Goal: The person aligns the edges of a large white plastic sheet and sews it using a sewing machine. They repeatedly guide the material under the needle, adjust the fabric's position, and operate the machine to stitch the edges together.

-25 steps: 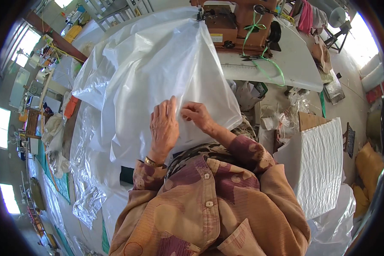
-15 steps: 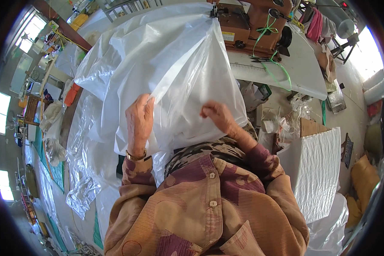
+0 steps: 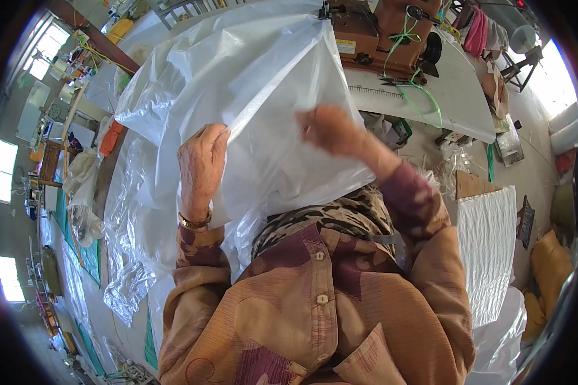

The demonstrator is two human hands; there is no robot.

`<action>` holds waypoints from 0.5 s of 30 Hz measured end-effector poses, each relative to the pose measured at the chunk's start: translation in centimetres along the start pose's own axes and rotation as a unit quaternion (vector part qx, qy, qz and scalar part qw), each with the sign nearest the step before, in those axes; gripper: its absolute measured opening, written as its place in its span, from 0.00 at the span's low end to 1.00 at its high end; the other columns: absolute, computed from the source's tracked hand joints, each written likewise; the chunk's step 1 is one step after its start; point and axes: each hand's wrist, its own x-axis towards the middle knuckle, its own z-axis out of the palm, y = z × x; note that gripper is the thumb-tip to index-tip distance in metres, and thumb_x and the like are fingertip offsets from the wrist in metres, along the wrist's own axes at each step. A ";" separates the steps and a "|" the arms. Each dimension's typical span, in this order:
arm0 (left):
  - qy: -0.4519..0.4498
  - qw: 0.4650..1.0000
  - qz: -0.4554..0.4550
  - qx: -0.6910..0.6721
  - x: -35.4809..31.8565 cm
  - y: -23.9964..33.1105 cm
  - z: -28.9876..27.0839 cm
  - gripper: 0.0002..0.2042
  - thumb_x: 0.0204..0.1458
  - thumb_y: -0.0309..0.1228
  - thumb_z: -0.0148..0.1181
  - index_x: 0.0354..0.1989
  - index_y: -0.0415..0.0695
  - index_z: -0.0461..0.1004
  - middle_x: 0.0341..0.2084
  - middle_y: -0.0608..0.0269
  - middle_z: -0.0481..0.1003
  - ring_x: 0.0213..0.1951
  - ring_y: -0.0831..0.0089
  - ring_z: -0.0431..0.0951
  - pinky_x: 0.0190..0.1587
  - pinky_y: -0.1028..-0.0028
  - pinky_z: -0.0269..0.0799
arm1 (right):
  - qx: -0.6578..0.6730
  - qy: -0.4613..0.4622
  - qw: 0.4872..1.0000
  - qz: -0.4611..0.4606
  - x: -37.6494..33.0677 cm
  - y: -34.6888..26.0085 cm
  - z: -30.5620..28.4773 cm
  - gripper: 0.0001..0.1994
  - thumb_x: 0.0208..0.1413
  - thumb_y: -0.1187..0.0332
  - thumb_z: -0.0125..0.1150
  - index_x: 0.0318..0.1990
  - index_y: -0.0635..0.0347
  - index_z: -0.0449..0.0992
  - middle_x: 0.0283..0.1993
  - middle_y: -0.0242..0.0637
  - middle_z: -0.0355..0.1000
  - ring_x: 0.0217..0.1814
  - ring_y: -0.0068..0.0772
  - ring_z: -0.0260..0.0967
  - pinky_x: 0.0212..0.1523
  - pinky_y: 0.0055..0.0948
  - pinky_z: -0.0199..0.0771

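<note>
A big translucent white plastic sheet (image 3: 270,160) spreads over the table and down onto my lap. Its folded edge runs as a straight band up to the needle area of a brown sewing machine (image 3: 388,45). My left hand (image 3: 202,163), with a watch on the wrist, pinches that folded edge at the near end of the band. Over the right part of the sheet is my right hand (image 3: 334,133), smeared by motion; its fingers look curled, but whether they hold anything cannot be made out.
Thread snips (image 3: 397,81) and green string (image 3: 430,119) lie on the worktable (image 3: 462,96) beside the machine. A quilted white panel (image 3: 488,256) stands at my right. Crumpled clear plastic (image 3: 128,289) hangs at the left. Yellow sacks (image 3: 551,260) lie at the far right.
My right hand has risen, and its forearm has swung outward to the right. My left hand has shifted slightly left and away from me, still pinching the sheet's edge.
</note>
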 end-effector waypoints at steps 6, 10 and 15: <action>-0.099 0.992 -0.012 -0.079 -2.1 0.0 2.3 0.06 0.58 0.28 0.62 0.36 0.37 0.76 0.24 0.51 0.75 0.25 0.56 0.74 0.30 0.64 0.67 | 0.313 -0.089 0.924 -0.201 -7.7 -10.4 0.2 0.09 0.64 0.65 0.58 0.47 0.57 0.78 0.24 0.36 0.74 0.27 0.39 0.77 0.29 0.37 0.76; -0.100 0.986 -0.051 -0.119 -2.4 0.5 2.6 0.07 0.57 0.28 0.63 0.38 0.37 0.77 0.23 0.51 0.74 0.23 0.61 0.71 0.28 0.66 0.66 | 0.581 0.037 0.794 0.173 -7.9 -7.0 -0.4 0.13 0.67 0.60 0.59 0.47 0.62 0.77 0.25 0.30 0.72 0.27 0.23 0.72 0.30 0.29 0.74; -0.102 0.978 -0.063 -0.171 -2.0 0.2 2.0 0.09 0.58 0.30 0.64 0.38 0.36 0.77 0.18 0.56 0.70 0.20 0.71 0.65 0.26 0.70 0.63 | 0.580 0.315 0.722 0.209 -5.8 -5.4 3.7 0.20 0.64 0.54 0.63 0.42 0.68 0.75 0.33 0.33 0.73 0.35 0.24 0.70 0.38 0.26 0.73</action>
